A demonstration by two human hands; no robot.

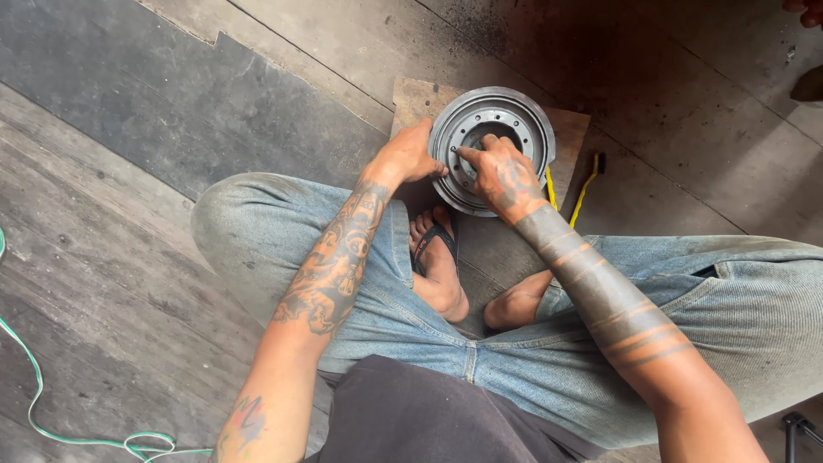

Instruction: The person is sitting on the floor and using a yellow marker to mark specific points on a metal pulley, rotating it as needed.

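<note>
Nearest the camera, a dark shirt hem and blue jeans [531,360] fill the lower frame; the person sits cross-legged on a worn plank floor [111,283], with both tattooed forearms reaching forward. One bare foot in a black flip-flop [431,243] shows between the knees; the other foot is mostly tucked under the right leg, and only part of it can be seen. A green and white cord [51,429] loops at the lower left and runs out of the frame.

Further out, the left hand [410,157] rests against the left rim of a round grey metal drum [523,116], fingers held together and curled along its edge; the fingertips themselves are hard to make out against the metal. The right hand [501,171] lies over the drum's face, covering its lower right part. Its index finger and thumb come together at a small point near one of the holes in the inner ring, and whether a small part sits between them cannot be told. The other fingers are bent and loosely bunched.

The drum lies flat on a brown board [570,129], just ahead of the feet. A yellow-handled tool [585,187] lies just beside the drum to the right, partly hidden by the right wrist. Beyond, the floor darkens with a sooty stain.
</note>
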